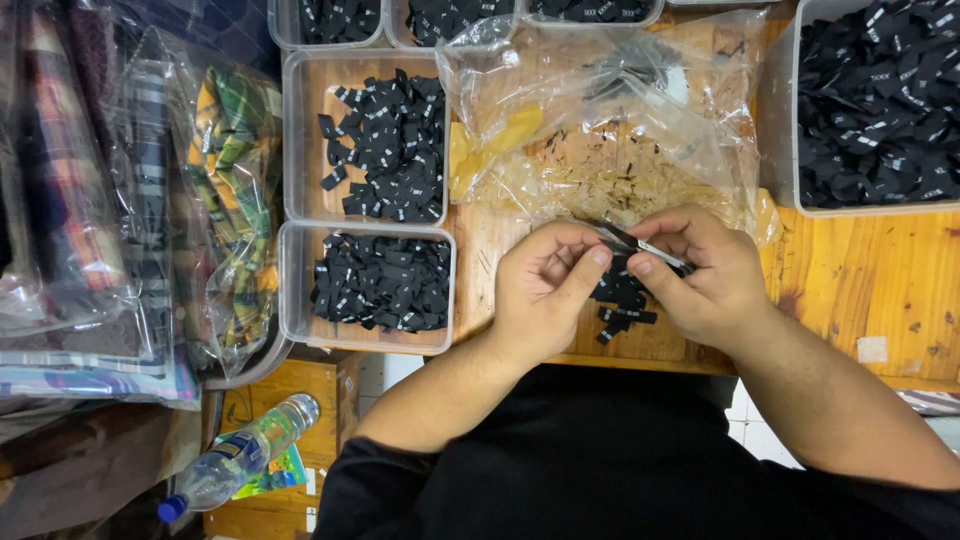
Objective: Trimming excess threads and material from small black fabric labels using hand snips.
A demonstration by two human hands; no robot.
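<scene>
My left hand [545,290] and my right hand [705,275] meet over the wooden table [860,280] near its front edge. Together they pinch a narrow black woven label strip [640,245] between thumbs and forefingers. Under my hands lies a small heap of folded black labels [620,300]. Just behind my hands sits a crumpled clear plastic bag [610,120] with thread scraps and a yellow piece inside.
Clear plastic trays of black labels stand to the left [295,290], behind it [300,130], and at the right [785,110]. Bagged plaid fabrics [150,200] are stacked at far left. A plastic water bottle [240,455] lies below on a lower wooden shelf.
</scene>
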